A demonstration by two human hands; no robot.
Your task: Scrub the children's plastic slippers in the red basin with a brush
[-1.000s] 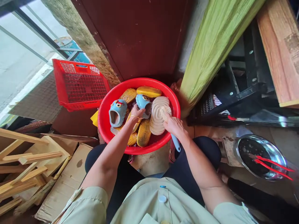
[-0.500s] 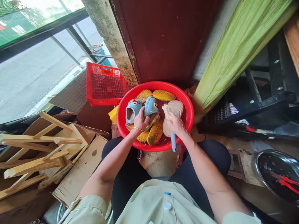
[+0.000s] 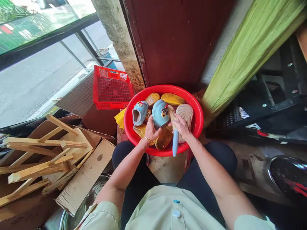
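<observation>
My left hand (image 3: 151, 130) grips a light blue clog (image 3: 159, 112) with a cartoon face, its toe turned up over the basin. In my right hand (image 3: 181, 127) is a scrub brush (image 3: 175, 143) with a light blue handle; its pale bristles are against or very close to the clog's right side. A matching blue clog (image 3: 139, 112) rests to the left. Beside my right hand a slipper with a beige ridged sole (image 3: 186, 111) lies sole up. Several yellow slippers (image 3: 173, 98) lie around them in the red basin (image 3: 200, 123), which holds some water.
A red plastic crate (image 3: 112, 104) stands behind the basin on the left. Wooden pieces (image 3: 48, 143) and flattened cardboard (image 3: 88, 175) lie at the left. A dark red door (image 3: 175, 41) rises behind, and a green curtain (image 3: 232, 60) hangs at the right.
The brush has moved left from over the beige sole to the blue clog. My left hand has tilted that clog so its upper faces the brush. The view has shifted slightly.
</observation>
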